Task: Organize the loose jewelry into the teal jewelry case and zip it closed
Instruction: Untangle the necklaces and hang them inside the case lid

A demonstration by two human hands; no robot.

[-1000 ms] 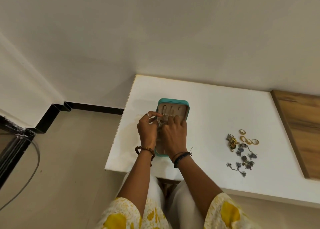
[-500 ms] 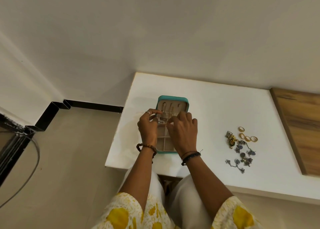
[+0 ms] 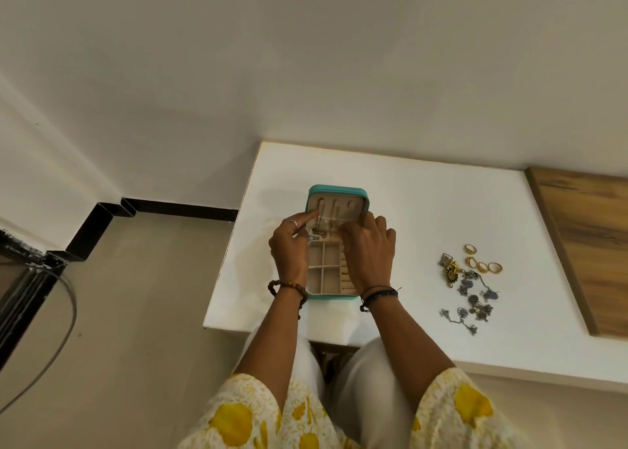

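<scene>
Both my hands work inside the open case on the white tabletop.

The case lies open near the tabletop's left edge. My left hand extends a finger to a hung chain; whether my right hand's grip holds anything, I cannot tell. Loose jewelry lies well right.

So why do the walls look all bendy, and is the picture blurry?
Head view: the wide-angle lens bends straight lines, so the black skirting kinks and the white table looks slanted. Soft, even light, no glare. The teal case and both hands, left and right, look fairly sharp, but the loose jewelry is too small for fine detail.
</scene>
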